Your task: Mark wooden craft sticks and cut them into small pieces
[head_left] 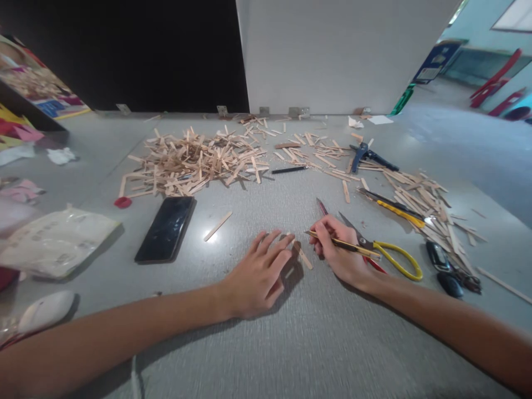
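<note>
My right hand (338, 249) is closed around a yellow-and-black pencil (353, 245), its tip pointing left just above the table. My left hand (261, 271) rests low over the table with its fingers spread, the fingertips beside a short wooden stick (305, 257). Whether they touch the stick I cannot tell. Scissors with a yellow handle (399, 260) lie partly behind my right hand. A dark red pointed tool (321, 207) sticks out beyond that hand, mostly hidden by it. One more wooden stick (218, 226) lies alone to the left.
A heap of wooden sticks (199, 160) spreads across the back. Further right are blue-handled pliers (366, 155), a yellow utility knife (394, 208) and keys (446, 271). On the left lie a black phone (166, 229), a plastic packet (58, 241) and a white mouse (47, 310). An upright panel (332, 55) stands behind.
</note>
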Motion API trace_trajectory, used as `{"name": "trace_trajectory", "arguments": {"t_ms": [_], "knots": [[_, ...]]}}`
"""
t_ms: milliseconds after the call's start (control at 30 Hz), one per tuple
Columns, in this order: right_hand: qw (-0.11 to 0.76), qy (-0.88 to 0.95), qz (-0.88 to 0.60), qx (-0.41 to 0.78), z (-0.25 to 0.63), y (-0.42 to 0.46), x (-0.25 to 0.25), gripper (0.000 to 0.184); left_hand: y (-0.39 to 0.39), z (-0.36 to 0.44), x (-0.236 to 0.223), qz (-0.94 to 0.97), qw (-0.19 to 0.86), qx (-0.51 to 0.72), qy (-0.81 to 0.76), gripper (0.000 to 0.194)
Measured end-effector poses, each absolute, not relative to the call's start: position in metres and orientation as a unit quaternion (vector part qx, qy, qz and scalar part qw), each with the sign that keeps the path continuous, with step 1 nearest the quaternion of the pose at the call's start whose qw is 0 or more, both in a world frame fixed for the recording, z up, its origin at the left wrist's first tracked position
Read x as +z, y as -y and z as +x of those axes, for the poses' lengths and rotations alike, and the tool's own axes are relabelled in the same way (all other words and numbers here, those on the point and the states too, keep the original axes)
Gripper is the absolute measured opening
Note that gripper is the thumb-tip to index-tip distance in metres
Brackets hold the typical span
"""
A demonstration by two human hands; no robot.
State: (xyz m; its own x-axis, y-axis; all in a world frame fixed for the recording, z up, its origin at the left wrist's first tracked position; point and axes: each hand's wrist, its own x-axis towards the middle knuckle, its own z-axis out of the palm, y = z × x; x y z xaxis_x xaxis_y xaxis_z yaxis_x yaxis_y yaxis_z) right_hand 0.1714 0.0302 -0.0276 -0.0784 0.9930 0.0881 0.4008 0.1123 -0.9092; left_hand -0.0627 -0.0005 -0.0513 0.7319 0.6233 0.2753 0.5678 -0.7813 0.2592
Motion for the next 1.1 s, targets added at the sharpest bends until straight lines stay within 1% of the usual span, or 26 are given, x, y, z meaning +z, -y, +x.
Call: {"name": "trace_trajectory", "arguments": {"t_ms": [100, 267, 433, 667, 933, 1100], "knots": [[0.388, 0.635, -0.554, 0.373, 0.172, -0.03, -0.027, 0.04, 0.0, -0.061, -0.052, 0.931, 0.07, 0.184, -0.307, 0.056], [0.384, 0.638, -0.557, 0.366, 0.173, -0.031, -0.028, 0.037, -0.005, -0.06, -0.053, 0.9, 0.041, 0.287, -0.325, 0.031], [0.384, 0.638, -0.559, 0.366, 0.173, -0.032, -0.029, 0.036, -0.01, -0.061, -0.054, 0.873, 0.062, 0.295, -0.383, 0.021], [0.383, 0.651, -0.548, 0.358, 0.174, -0.032, -0.03, 0.037, -0.01, -0.064, -0.053, 0.873, 0.07, 0.272, -0.4, 0.025], [0.374, 0.653, -0.548, 0.365, 0.172, -0.032, -0.026, 0.037, -0.013, -0.063, -0.057, 0.849, 0.055, 0.277, -0.446, 0.027], [0.378, 0.647, -0.549, 0.37, 0.171, -0.032, -0.025, 0.038, -0.011, -0.064, -0.056, 0.84, 0.073, 0.282, -0.457, 0.028]]}}
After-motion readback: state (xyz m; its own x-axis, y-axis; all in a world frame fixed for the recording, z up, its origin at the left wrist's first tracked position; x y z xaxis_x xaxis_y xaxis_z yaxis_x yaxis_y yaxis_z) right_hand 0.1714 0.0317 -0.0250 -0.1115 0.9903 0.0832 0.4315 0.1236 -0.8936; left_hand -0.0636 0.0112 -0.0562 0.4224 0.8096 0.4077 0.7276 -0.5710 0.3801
